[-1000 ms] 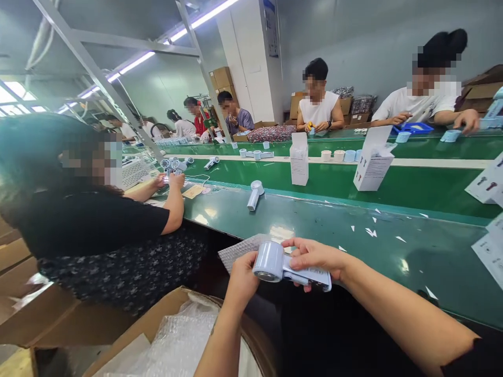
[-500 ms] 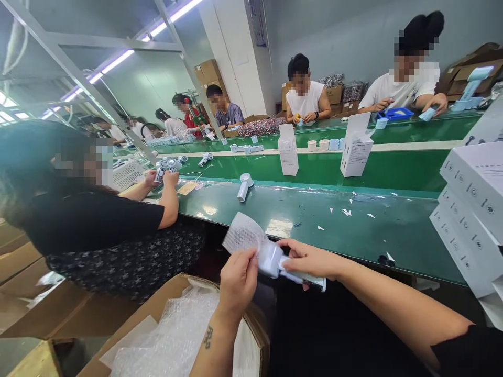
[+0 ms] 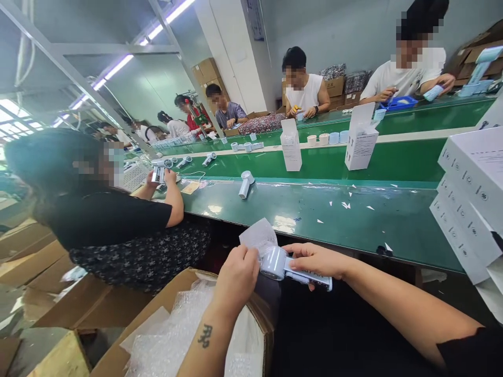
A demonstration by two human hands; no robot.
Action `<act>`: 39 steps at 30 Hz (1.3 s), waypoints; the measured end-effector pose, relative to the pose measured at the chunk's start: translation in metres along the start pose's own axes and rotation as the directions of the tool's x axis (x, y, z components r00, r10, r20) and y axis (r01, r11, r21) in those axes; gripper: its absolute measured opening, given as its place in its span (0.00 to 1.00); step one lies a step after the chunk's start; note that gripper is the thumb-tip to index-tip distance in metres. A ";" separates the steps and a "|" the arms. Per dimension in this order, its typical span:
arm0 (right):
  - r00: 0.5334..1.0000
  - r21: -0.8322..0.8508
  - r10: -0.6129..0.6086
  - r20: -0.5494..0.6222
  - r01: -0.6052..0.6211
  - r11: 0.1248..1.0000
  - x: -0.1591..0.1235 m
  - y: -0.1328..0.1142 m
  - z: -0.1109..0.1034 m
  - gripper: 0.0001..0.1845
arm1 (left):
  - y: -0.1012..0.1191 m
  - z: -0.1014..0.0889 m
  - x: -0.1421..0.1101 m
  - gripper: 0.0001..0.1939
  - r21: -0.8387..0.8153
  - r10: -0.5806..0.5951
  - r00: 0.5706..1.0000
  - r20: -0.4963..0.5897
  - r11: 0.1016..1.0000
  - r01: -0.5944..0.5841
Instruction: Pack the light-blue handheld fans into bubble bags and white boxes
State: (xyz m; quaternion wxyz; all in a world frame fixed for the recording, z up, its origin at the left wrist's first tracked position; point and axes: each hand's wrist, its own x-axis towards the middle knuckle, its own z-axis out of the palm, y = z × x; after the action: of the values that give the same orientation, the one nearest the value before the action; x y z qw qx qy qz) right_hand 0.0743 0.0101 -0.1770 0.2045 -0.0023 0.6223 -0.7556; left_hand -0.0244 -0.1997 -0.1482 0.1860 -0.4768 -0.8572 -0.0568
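My right hand (image 3: 312, 260) grips a light-blue handheld fan (image 3: 272, 263) by its handle, thumb on top, with the round head pointing left. At that head my left hand (image 3: 239, 275) is closed, thumb and fingers pinching a translucent bubble-wrap bag (image 3: 259, 234). The bag stands up behind and against the head; how much of the head is inside it I cannot tell. Another light-blue handheld fan (image 3: 245, 184) lies on the green workbench (image 3: 298, 209) beyond my hands.
An open carton (image 3: 188, 277) of bubble-wrap bags (image 3: 168, 335) stands below my left forearm. Stacked white boxes (image 3: 467, 209) rise at right. Two open white boxes (image 3: 291, 146) stand on the green conveyor. A co-worker (image 3: 118, 209) sits close at left; others work across the line.
My left hand has brought the bubble-wrap bag to the fan's head, which the bag covered half a second ago and which shows more clearly now. The view has turned right.
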 end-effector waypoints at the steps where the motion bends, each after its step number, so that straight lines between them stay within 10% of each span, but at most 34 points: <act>1: 1.000 0.026 0.005 -0.024 -0.005 1.000 0.001 0.003 0.000 0.25 | 0.004 0.007 -0.006 0.10 0.054 -0.048 0.998 -0.036 0.997 0.050; 10: 0.981 0.269 0.079 -0.179 -0.029 0.963 0.002 0.026 0.014 0.25 | 0.050 0.036 -0.042 0.07 -0.053 -0.144 0.882 -0.448 0.990 0.134; 15: 0.952 0.141 0.048 -0.304 -0.005 0.990 -0.005 0.030 0.023 0.21 | 0.057 0.043 -0.040 0.06 -0.132 -0.209 0.878 -0.431 0.977 0.167; 22: 0.973 0.353 0.135 -0.189 -0.061 0.934 -0.016 0.025 0.023 0.20 | 0.059 0.029 -0.037 0.14 -0.113 0.035 0.875 -0.483 0.988 -0.102; 31: 0.889 0.249 0.061 -0.454 0.061 0.967 0.000 0.038 0.035 0.20 | 0.074 0.063 -0.044 0.05 -0.304 -0.366 0.878 -0.309 0.913 0.273; 39: 0.920 0.541 0.367 -0.138 -0.240 0.806 0.005 0.036 0.025 0.29 | 0.082 0.045 -0.027 0.07 -0.250 -0.099 0.944 -0.314 0.968 0.018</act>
State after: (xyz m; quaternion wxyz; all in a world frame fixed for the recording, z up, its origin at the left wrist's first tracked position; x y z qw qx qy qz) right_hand 0.0872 -0.0197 -0.2063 0.2414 0.2420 0.4100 -0.8456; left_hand 0.0452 -0.1650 -0.2070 0.2625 -0.4545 -0.8152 -0.2449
